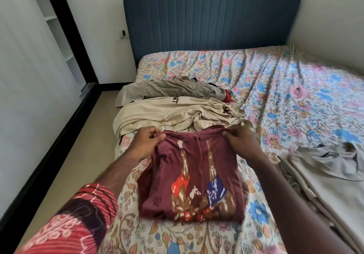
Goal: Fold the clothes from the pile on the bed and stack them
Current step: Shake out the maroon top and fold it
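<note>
**Maroon shirt held at its far edge, both hands pinching**

We find a maroon printed T-shirt [193,176] lying flat on the floral patterned bedsheet [295,96], near the bed's left edge and directly before the person. It is folded into a rough rectangle. Its upper face carries a print of two figures, one in orange shorts, one in blue, seen upside down from the head camera. A line of small lettering sits near the far hem; we cannot read it.

The left hand [146,142] pinches the far left corner of the shirt, fingers curled over the hem. The right hand [241,140] pinches the far right corner likewise. The hem between them is drawn fairly taut.

Just beyond the shirt lies a crumpled beige garment [167,113] with dark lettering, partly hidden in folds. Farther back sits a grey-brown garment [177,90], with a scrap of red cloth [228,97] showing beside it; what that scrap belongs to we cannot tell.

To the right, a light grey folded garment [325,167] rests on pale cloth cut off by the frame edge. The left forearm wears a red patterned sleeve [78,220], blurred.
</note>
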Available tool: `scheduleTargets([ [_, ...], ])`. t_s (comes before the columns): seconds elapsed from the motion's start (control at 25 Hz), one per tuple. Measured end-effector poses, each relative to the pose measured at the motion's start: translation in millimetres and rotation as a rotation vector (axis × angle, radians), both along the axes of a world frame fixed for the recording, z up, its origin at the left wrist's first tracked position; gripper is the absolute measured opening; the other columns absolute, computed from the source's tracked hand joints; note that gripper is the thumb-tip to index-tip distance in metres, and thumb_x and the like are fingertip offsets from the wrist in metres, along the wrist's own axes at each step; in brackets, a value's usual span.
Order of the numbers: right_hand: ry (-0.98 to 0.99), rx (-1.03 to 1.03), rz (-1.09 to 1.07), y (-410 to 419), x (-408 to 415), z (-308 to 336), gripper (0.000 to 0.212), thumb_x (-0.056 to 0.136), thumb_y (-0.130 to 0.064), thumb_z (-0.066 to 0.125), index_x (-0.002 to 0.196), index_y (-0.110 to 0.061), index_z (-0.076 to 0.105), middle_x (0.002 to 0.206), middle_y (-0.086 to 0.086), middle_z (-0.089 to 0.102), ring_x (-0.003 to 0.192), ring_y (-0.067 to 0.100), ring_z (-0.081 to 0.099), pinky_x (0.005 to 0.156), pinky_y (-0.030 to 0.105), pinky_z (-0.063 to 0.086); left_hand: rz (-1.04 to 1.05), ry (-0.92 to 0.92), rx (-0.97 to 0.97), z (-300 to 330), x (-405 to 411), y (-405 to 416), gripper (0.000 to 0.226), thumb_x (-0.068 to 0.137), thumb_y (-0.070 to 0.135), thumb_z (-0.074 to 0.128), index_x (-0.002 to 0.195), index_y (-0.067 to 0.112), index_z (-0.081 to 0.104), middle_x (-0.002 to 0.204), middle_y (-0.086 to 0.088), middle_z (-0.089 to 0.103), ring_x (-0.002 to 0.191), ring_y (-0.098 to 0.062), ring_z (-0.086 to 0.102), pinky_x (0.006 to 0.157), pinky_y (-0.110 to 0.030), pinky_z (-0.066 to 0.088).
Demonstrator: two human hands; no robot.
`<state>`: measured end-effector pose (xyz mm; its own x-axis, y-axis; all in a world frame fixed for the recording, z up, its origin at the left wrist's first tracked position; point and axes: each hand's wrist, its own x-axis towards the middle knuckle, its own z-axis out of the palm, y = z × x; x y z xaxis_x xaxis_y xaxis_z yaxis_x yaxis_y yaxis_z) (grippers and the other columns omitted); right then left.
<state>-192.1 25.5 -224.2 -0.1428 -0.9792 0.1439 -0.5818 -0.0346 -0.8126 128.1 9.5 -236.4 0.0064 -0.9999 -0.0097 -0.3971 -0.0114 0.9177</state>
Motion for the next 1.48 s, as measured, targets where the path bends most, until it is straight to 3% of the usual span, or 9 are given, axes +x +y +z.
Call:
scheduleTargets([
  [0.2, 0.167, -0.007, -0.179, -58, 4, -12, 0.021, 0.092, -0.034, 0.072, 0.092, -0.013, 0.071, 0.086, 0.005, 0.070, 0.091, 0.028, 0.065, 0.080, 0.038, 0.053, 0.205, -0.153, -0.070, -7, -27, -66, 0.016, 0.086, 0.022, 0.081, 0.089, 0.016, 0.067, 0.084, 0.002, 0.068, 0.085, -0.022, 0.067, 0.074, -0.026, 0.045],
  [0.36, 0.229, 0.195, -0.269, -59, 5, -49, 0.054, 0.084, -0.067, 0.069, 0.097, -0.015, 0.066, 0.095, 0.001, 0.067, 0.083, 0.022, 0.065, 0.077, 0.038, 0.057, 0.252, -0.428, 0.112, -36, -30, -68, 0.064, 0.061, 0.058, 0.091, 0.100, 0.020, 0.056, 0.097, 0.003, 0.064, 0.090, -0.022, 0.062, 0.079, -0.035, 0.052],
  [0.6, 0.026, 0.189, -0.367, -46, 24, -60, 0.089, 0.074, -0.046, 0.089, 0.139, -0.011, 0.039, 0.140, 0.014, 0.045, 0.122, 0.032, 0.053, 0.105, 0.051, 0.050, 0.145, -0.339, 0.232, -37, -38, -79, 0.051, 0.063, 0.020, 0.096, 0.101, 0.010, 0.064, 0.100, -0.003, 0.070, 0.095, -0.025, 0.067, 0.085, -0.036, 0.054],
  [0.72, -0.108, 0.299, -0.370, -48, 15, -56, 0.064, 0.068, -0.046, 0.093, 0.112, -0.014, 0.060, 0.109, 0.010, 0.070, 0.094, 0.027, 0.070, 0.081, 0.050, 0.062, 0.021, -0.196, 0.336, -24, -31, -81, 0.023, 0.069, 0.005, 0.090, 0.084, 0.010, 0.073, 0.088, -0.006, 0.076, 0.092, -0.027, 0.072, 0.084, -0.033, 0.054],
  [0.84, -0.258, 0.405, -0.206, -44, 11, -42, 0.024, 0.080, -0.025, 0.088, 0.091, -0.009, 0.074, 0.078, 0.005, 0.075, 0.065, 0.017, 0.072, 0.053, 0.027, 0.058, -0.066, -0.168, 0.360, -4, -25, -77, 0.024, 0.076, -0.003, 0.082, 0.096, 0.010, 0.079, 0.094, -0.007, 0.078, 0.096, -0.024, 0.072, 0.090, -0.035, 0.054],
  [1.0, -0.506, 0.176, -0.069, -30, -4, -7, 0.019, 0.091, -0.009, 0.077, 0.106, 0.002, 0.076, 0.083, 0.009, 0.079, 0.079, 0.028, 0.077, 0.071, 0.040, 0.064, -0.098, -0.114, 0.149, 37, -33, -70, 0.025, 0.079, -0.012, 0.075, 0.095, 0.008, 0.077, 0.091, -0.007, 0.075, 0.086, -0.021, 0.067, 0.087, -0.041, 0.058],
  [1.16, -0.492, -0.259, 0.161, 0, -23, 71, 0.015, 0.093, -0.008, 0.073, 0.105, -0.014, 0.079, 0.091, 0.001, 0.079, 0.083, 0.018, 0.074, 0.069, 0.031, 0.060, -0.046, 0.128, -0.176, 103, -43, -57, 0.038, 0.076, -0.016, 0.076, 0.096, 0.016, 0.074, 0.073, 0.014, 0.072, 0.069, 0.000, 0.064, 0.064, -0.014, 0.051],
  [1.4, 0.111, -0.590, 0.529, 73, 38, 82, 0.011, 0.091, -0.013, 0.067, 0.086, -0.022, 0.065, 0.086, -0.012, 0.060, 0.078, 0.005, 0.057, 0.067, 0.018, 0.049, -0.047, 0.081, -0.290, 107, 16, -21, 0.031, 0.076, -0.015, 0.075, 0.090, 0.012, 0.078, 0.090, 0.000, 0.078, 0.091, -0.017, 0.071, 0.085, -0.032, 0.059],
  [1.48, 0.273, -0.493, 0.658, 110, 78, 29, 0.012, 0.093, -0.020, 0.060, 0.100, -0.025, 0.068, 0.093, -0.009, 0.060, 0.081, 0.008, 0.057, 0.068, 0.024, 0.050, -0.029, -0.021, -0.151, 65, 43, 15, 0.030, 0.081, -0.018, 0.068, 0.088, 0.009, 0.079, 0.077, 0.008, 0.076, 0.077, -0.001, 0.069, 0.079, -0.023, 0.058],
])
